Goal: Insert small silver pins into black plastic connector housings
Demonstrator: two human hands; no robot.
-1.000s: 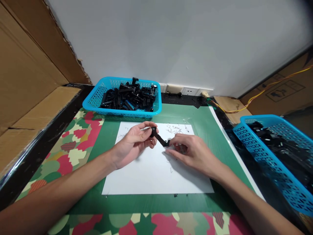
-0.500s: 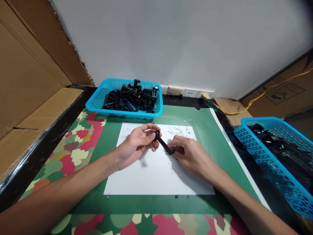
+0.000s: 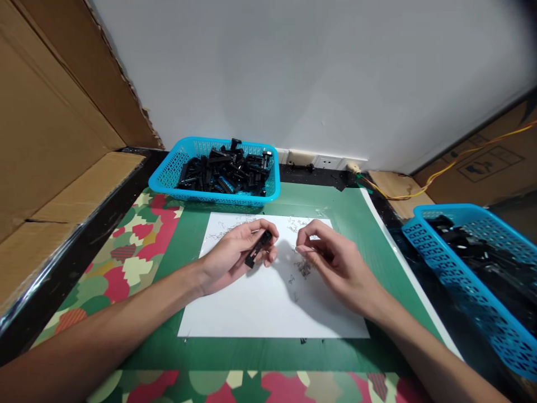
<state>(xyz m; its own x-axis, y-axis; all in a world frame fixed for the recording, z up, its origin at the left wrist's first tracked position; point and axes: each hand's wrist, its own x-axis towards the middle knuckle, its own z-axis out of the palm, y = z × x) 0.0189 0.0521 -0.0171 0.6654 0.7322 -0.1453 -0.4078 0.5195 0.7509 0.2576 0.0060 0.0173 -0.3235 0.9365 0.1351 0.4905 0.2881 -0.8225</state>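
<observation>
1. While a pale wall [image 3: 268, 73] stands at the back, a green mat [image 3: 361, 229] lies flat in front, with blobs of red and cream on its left and near sides.
2. On the mat is a sheet of white paper [image 3: 235, 313], below both hands.
3. One blue basket [image 3: 461, 296] stands at the right, with dark parts inside.
4. Another blue basket [image 3: 210, 196] sits at the back, holding a heap of black parts.
5. The right hand [image 3: 335, 260] has its thumb and finger tips close together; whether they pinch something tiny is too hard to tell.
6. The left hand [image 3: 237, 249] has closed its thumb and fingers on a black piece [image 3: 258, 249], which tilts above the paper, apart from the right hand.
7. Thin bent bits [image 3: 304, 268] lie scattered on the paper.
</observation>
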